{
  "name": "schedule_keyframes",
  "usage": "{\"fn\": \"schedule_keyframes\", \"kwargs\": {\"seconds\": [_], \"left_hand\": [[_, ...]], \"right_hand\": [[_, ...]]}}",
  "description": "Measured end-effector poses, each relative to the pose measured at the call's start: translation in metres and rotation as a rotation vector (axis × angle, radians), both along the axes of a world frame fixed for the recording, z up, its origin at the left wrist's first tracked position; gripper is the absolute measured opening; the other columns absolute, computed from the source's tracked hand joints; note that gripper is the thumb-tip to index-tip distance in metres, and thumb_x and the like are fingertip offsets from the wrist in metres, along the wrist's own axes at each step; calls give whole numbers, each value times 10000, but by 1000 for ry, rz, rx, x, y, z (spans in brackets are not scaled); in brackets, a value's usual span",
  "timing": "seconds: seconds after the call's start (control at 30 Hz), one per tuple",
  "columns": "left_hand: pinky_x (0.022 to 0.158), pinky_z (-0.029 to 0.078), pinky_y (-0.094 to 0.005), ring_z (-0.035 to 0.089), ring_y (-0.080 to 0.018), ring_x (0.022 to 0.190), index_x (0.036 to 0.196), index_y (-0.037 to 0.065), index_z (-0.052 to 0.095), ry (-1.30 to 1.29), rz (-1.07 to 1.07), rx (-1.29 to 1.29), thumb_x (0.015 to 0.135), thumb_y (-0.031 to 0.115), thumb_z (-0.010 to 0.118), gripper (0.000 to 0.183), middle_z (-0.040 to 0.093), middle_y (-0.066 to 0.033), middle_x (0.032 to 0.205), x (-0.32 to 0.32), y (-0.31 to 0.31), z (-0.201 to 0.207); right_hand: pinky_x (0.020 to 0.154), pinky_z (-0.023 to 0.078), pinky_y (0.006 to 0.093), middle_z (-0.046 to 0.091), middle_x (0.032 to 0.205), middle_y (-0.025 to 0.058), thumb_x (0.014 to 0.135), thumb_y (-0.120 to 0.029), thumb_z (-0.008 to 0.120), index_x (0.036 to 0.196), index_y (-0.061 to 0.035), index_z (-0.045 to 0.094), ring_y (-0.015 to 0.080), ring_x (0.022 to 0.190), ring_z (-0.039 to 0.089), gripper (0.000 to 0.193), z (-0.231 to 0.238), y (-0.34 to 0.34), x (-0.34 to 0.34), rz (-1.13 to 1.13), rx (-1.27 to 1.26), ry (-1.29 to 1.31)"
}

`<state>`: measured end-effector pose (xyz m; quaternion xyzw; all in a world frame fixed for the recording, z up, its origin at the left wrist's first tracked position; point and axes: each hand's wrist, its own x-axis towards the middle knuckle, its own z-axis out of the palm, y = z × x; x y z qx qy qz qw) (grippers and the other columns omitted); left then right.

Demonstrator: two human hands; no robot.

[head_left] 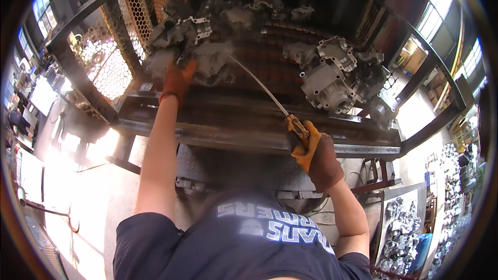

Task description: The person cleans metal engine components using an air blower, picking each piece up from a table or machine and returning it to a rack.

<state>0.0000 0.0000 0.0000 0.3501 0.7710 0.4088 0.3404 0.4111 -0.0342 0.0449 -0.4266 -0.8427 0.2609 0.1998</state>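
Note:
My right hand (317, 156), in a yellow and brown work glove, is closed round the grip of an air blow gun (295, 124). The gun's long thin metal tube slants up and left to a grey metal casting (213, 57). My left hand (179, 79), in an orange-red glove, reaches to that casting's near left side; its fingertips are dark and partly hidden there, so I cannot tell whether they grip. Behind it lies another casting (194, 28) with a bolt-holed flange. To the right sits a group of grey housings (329, 85), apart from both hands.
A steel-framed bench (249, 142) with a raised front edge holds the castings. Honeycomb mesh panels (104, 62) and dark bars enclose its sides and back. At the lower right a table (389, 197) carries many small metal parts beside a blue container (421, 249).

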Motion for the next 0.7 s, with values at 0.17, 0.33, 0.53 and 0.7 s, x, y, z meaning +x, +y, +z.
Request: {"fn": "schedule_keyframes", "kwargs": {"seconds": [0.17,0.33,0.53,0.7], "left_hand": [[1040,381,-512,308,-409,1351,1486,188,222,-847,-1,119,848,468,652,819,340,-197,1479,18,2,11],[1054,366,-552,372,-366,1311,1428,158,320,-477,-225,311,860,449,659,723,411,-175,1418,-34,39,-63],[996,432,-536,510,-319,1204,1368,132,414,-884,-121,418,871,416,667,626,526,-128,1312,18,36,-39],[972,456,-539,511,-308,1217,1364,145,442,-1117,-176,625,883,419,652,593,520,-120,1322,25,10,-38]], "right_hand": [[716,477,292,693,971,174,817,-74,649,1182,36,589,278,812,661,385,6,5,-1,69,210,-79],[686,485,340,672,879,198,778,-128,684,1148,20,619,350,739,617,404,20,23,15,-62,298,-136],[653,503,349,675,797,179,763,-144,685,1152,0,615,309,706,659,420,1,61,36,-151,348,89],[724,520,292,713,950,92,788,-75,706,1143,23,611,166,799,674,380,39,49,38,-113,-103,251]]}}
